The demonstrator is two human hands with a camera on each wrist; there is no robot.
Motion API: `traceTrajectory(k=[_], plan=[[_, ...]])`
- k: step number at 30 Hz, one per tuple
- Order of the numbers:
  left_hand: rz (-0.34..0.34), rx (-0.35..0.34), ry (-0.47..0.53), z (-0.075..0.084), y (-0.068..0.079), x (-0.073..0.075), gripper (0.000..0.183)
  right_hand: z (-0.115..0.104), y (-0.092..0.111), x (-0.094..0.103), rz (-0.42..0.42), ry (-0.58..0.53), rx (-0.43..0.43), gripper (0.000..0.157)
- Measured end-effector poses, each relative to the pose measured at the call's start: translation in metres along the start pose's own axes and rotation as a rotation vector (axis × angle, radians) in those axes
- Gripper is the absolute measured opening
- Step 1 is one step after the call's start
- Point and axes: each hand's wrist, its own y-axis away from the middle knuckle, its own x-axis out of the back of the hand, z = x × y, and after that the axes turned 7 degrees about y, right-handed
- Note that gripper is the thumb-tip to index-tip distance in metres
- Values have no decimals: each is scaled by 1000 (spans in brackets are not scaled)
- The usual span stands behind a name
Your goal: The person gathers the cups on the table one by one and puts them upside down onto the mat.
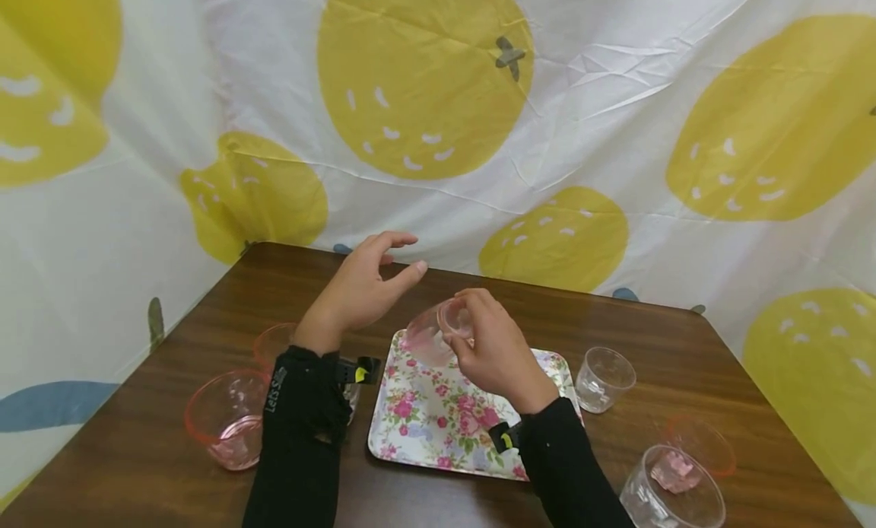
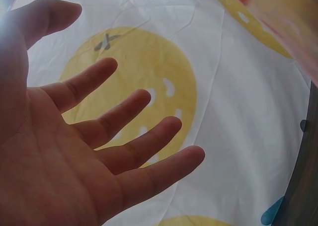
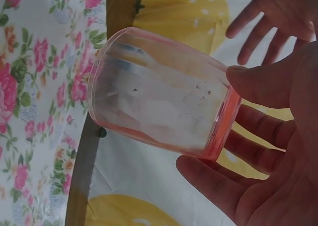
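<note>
My right hand (image 1: 496, 349) holds a clear pink-tinted plastic cup (image 3: 159, 94) by its thick reddish base, thumb on one side and fingers on the other. Tipped on its side above the floral tray (image 1: 438, 421), the cup (image 1: 427, 338) has its mouth turned away from the palm. Nothing shows inside it apart from small dark specks on its wall. My left hand (image 1: 363, 284) is raised to the left of the cup, apart from it. Its fingers (image 2: 141, 151) are spread and hold nothing in the left wrist view.
Pink-rimmed cups (image 1: 229, 421) stand at the left, partly behind the left sleeve. A clear cup (image 1: 605, 380) stands right of the tray. Nearer front right are another clear cup (image 1: 650, 490) and a pink one (image 1: 718, 448). A lemon-print cloth (image 1: 424, 208) hangs behind the wooden table (image 1: 657, 330).
</note>
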Motion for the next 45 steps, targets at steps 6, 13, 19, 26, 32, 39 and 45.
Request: traceTrajectory(k=[6,13,19,26,32,39,45], plan=[[2,-4,5,0,0,-2,55,2,2,-5,-33,17,-7,37],[14,5,-2,4,0,-3,54,2,3,-9,-44,55,0,37],[12,2,3,5,2,-3,54,1,4,-12,-62,85,4,38],[6,4,16,7,3,-3,54,0,6,-15,-59,105,9,38],[1,18,17,8,3,-3,54,0,5,-20,-61,105,10,40],[7,26,24,7,2,-5,53,1,5,-23,-55,94,26,39],[14,33,29,6,3,-7,53,-1,5,-24,-78,91,38,37]])
